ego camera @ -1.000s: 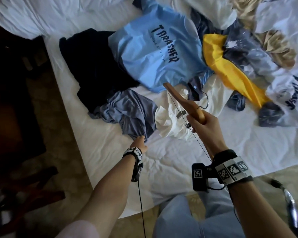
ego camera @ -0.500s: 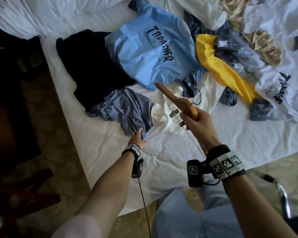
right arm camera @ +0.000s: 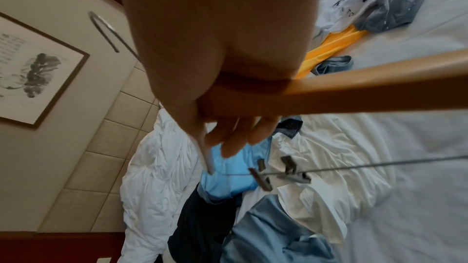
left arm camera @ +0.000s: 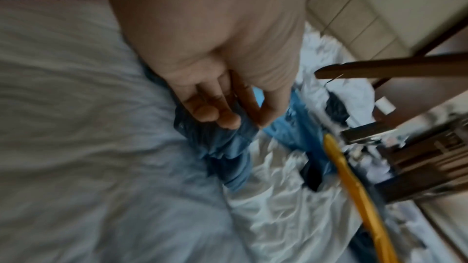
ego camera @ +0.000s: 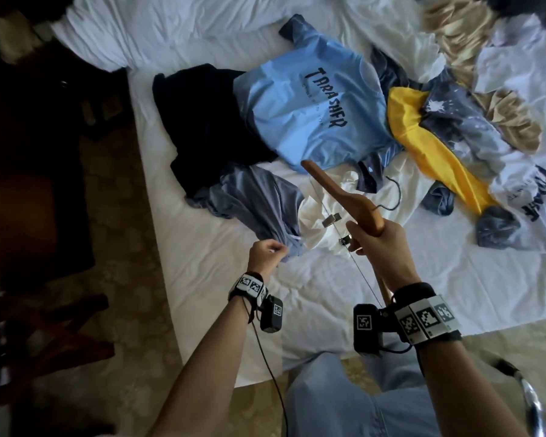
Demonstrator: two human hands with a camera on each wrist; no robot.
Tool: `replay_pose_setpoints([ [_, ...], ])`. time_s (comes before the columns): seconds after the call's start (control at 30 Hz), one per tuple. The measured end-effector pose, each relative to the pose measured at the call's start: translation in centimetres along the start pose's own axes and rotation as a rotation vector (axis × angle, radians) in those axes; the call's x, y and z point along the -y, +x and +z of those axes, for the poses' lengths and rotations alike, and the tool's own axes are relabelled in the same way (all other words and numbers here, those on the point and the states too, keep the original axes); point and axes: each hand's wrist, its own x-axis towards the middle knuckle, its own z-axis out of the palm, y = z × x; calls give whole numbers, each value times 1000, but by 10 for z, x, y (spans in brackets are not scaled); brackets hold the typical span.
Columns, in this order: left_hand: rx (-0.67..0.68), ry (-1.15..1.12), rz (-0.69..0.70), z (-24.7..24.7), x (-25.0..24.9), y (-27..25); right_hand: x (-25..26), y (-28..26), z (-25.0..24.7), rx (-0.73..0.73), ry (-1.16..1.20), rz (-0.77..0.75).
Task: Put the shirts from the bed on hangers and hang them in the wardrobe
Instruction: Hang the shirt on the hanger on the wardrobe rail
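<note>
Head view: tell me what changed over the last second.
The left hand has taken hold of the near edge of the grey-blue shirt, pinching it and drawing it slightly toward the bed edge; a second ago it only reached that edge. The right hand still grips the wooden hanger above the pile. The other shirts lie as before.

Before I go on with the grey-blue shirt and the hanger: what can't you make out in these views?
- Grey-blue shirt, head view: bunched, so collar and sleeves are hidden in folds.
- Left hand, left wrist view: blurred; which part of the shirt it pinches is unclear.
- Hanger, head view: right hand covers its middle.
- Wardrobe: in no view.
</note>
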Motion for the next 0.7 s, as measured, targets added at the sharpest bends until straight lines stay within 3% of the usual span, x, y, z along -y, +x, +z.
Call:
replay_pose_setpoints([
  [0.2,-165,-323,123,-48,-65,-77,23,-32,-5,107,18,-86],
  [0.4,-434,-544,450,-103,-174,-190,53,-65,-17,201,9,-135],
  [0.7,-702,-731,710,-175,-306,-334,154,-92,-15,424,-37,-327],
])
